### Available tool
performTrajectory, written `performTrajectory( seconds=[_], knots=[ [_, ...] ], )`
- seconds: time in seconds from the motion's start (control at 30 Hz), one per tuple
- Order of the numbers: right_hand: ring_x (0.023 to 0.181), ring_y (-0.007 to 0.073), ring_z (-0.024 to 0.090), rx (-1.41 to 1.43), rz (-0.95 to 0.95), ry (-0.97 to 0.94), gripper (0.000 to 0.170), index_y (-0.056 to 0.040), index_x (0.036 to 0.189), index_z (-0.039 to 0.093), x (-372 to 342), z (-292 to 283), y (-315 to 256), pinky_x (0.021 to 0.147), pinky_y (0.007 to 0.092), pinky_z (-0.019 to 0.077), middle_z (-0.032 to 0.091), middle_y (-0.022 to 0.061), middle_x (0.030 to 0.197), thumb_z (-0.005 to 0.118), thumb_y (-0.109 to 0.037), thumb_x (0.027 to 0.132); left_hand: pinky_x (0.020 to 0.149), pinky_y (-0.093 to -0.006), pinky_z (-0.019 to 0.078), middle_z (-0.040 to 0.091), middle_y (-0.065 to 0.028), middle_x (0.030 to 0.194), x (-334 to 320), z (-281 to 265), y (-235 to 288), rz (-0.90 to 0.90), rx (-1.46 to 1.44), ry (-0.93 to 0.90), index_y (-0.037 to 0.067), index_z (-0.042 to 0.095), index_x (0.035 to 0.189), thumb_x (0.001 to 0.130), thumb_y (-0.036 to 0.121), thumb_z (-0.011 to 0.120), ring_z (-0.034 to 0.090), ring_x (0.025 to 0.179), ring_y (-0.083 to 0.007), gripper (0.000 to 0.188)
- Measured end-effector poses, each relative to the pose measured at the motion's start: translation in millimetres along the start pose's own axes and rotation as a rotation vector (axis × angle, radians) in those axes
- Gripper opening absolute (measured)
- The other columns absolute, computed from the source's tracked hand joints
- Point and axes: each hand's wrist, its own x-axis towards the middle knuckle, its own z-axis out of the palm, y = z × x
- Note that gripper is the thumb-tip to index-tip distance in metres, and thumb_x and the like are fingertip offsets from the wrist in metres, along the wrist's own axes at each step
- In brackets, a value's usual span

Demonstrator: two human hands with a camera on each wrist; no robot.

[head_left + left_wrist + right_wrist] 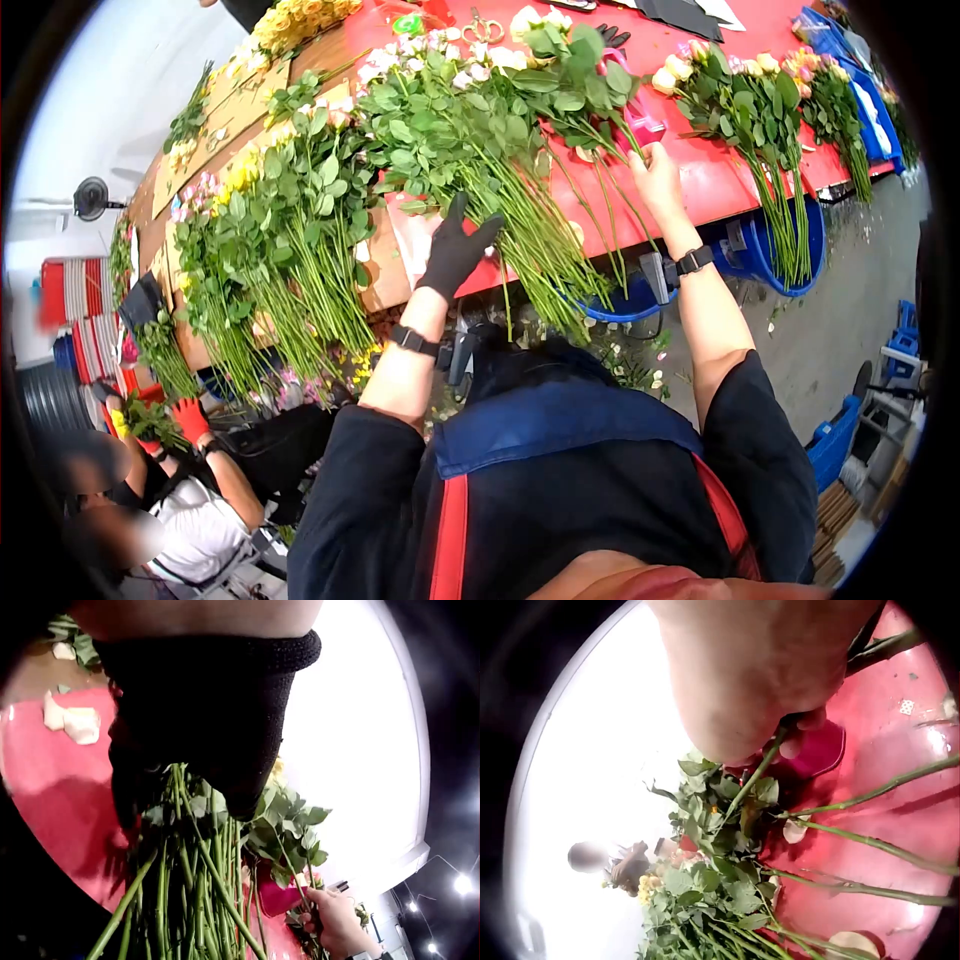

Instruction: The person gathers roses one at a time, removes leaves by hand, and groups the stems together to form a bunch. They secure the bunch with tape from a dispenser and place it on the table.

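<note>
My right hand (658, 185), bare, pinches the green stem of a rose (751, 784). The rose's leafy upper part lies toward the table's far side, close to a pink plastic tool (643, 122). On my left hand (456, 250) is a black glove; its thumb and index finger are spread apart at the near side of a large bundle of roses (520, 210). Below that glove, many cut stems (199, 877) fan out in the left wrist view. A few single stems (877, 844) lie on the red surface beside my right hand.
The red-covered table (700, 190) also bears more bunches (290, 240) at left and others (765, 120) at right. Gold-handled scissors (483, 28) lie at the back. Blue buckets (815, 250) stand under the front edge. Another person in red gloves (190, 420) is at lower left.
</note>
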Motion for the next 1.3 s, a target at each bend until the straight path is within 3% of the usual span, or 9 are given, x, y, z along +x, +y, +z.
performTrajectory(
  seconds=[0.13,0.3,0.43,0.6,0.73,0.77,1.1,1.23,1.3],
  knots=[
    [0.070,0.0220,0.061,-0.029,-0.017,-0.043,0.031,-0.0011,0.086,0.059,4.3,-0.9,19.8,0.063,0.0359,0.0466,0.064,0.0125,0.075,0.072,-0.029,0.080,0.058,-0.0289,0.0507,0.067,-0.0115,0.096,-38.8,-20.6,20.1,0.140,0.219,0.327,0.003,0.058,0.120,0.081,0.030,0.072,0.064,0.065,-0.0160,0.050],
    [0.077,0.0309,0.064,-0.075,-0.115,0.100,0.027,-0.0021,0.090,0.060,-33.7,-59.1,-17.1,0.068,0.0386,0.0481,0.066,0.0167,0.082,0.069,-0.026,0.081,0.061,-0.0247,0.0497,0.066,-0.0042,0.082,-57.8,-21.3,57.4,-0.080,-0.413,0.148,0.002,0.066,0.103,0.087,0.021,0.065,0.059,0.067,-0.0077,0.025],
    [0.067,0.0048,0.047,0.324,-0.108,0.056,0.015,0.0016,0.084,0.057,-81.7,-83.6,-31.1,0.059,0.0233,0.0406,0.057,0.0000,0.072,0.068,-0.009,0.084,0.066,-0.0276,0.0524,0.065,-0.0033,0.090,-34.9,1.8,88.6,-0.177,-0.875,-0.311,0.002,0.060,0.115,0.088,0.019,0.064,0.062,0.075,-0.0118,0.032],
    [0.065,0.0030,0.046,0.487,-0.109,-0.131,0.013,-0.0014,0.091,0.055,-146.8,-65.1,-49.7,0.058,0.0192,0.0375,0.056,-0.0025,0.074,0.065,-0.006,0.086,0.085,-0.0390,0.0530,0.064,-0.0037,0.097,-13.9,11.0,112.8,-0.233,-1.490,-0.616,0.005,0.057,0.119,0.089,0.023,0.064,0.060,0.095,-0.0117,0.036],
    [0.067,0.0030,0.049,0.555,-0.024,-0.284,0.008,-0.0027,0.090,0.054,-183.9,-37.7,-65.3,0.061,0.0177,0.0399,0.059,-0.0005,0.075,0.059,-0.008,0.092,0.070,-0.0318,0.0523,0.065,-0.0047,0.092,-25.8,-15.4,98.2,-0.434,-1.226,-0.387,0.003,0.061,0.106,0.087,0.020,0.066,0.063,0.081,-0.0160,0.027],
    [0.069,0.0033,0.050,0.618,0.000,-0.283,0.007,-0.0028,0.090,0.054,-190.4,-31.4,-71.2,0.062,0.0177,0.0404,0.060,0.0000,0.077,0.058,-0.008,0.092,0.066,-0.0285,0.0496,0.064,-0.0035,0.086,-39.8,-16.2,92.8,-0.198,-1.428,-0.275,0.002,0.061,0.104,0.087,0.019,0.065,0.061,0.075,-0.0129,0.025],
    [0.069,0.0037,0.051,0.707,0.103,-0.405,0.004,-0.0016,0.092,0.058,-219.0,-1.3,-127.1,0.063,0.0177,0.0414,0.062,0.0006,0.083,0.060,-0.005,0.090,0.083,-0.0355,0.0530,0.062,-0.0070,0.108,-87.2,-75.6,33.7,-0.156,-1.396,-0.067,0.004,0.056,0.115,0.086,0.004,0.063,0.062,0.097,-0.0190,0.030],
    [0.066,0.0056,0.055,0.725,0.092,-0.450,0.005,-0.0015,0.091,0.056,-230.7,14.2,-142.0,0.061,0.0195,0.0445,0.061,0.0020,0.081,0.060,-0.005,0.091,0.085,-0.0329,0.0508,0.061,-0.0087,0.110,-108.2,-88.4,-4.3,0.271,-0.548,0.101,0.008,0.055,0.118,0.083,0.008,0.065,0.060,0.103,-0.0211,0.036],
    [0.066,0.0076,0.059,0.793,0.121,-0.490,0.006,-0.0019,0.091,0.053,-238.8,16.9,-159.4,0.061,0.0212,0.0474,0.061,0.0043,0.080,0.058,-0.006,0.092,0.087,-0.0359,0.0484,0.062,-0.0112,0.108,-118.9,-89.8,-16.6,0.213,-0.655,0.093,0.006,0.054,0.118,0.081,0.011,0.066,0.059,0.104,-0.0268,0.039]
  ],
)
